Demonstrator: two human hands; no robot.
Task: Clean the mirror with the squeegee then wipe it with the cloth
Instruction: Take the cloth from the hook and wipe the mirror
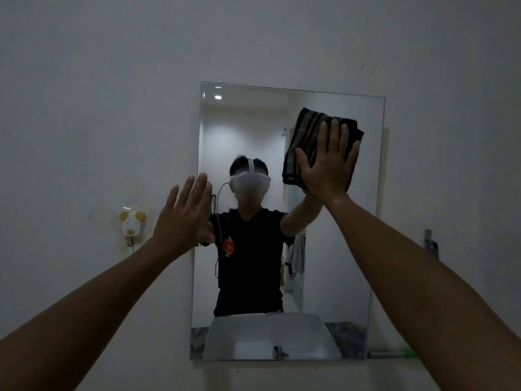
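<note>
Mirror [332, 249] hangs on the wall [98, 108], frameless, upright. A dark striped cloth [307, 136], folded, lies flat against its upper right part. The right hand [328, 167] presses the cloth to the glass, fingers straight and spread. The left hand [183, 213] is raised at the mirror's left edge, fingers straight, holding nothing; contact with the glass cannot be told. A small animal-shaped hook [132, 223] sits on the wall left of the mirror.

A pig-shaped hook [132, 223] hangs on the grey wall [98, 108].
</note>
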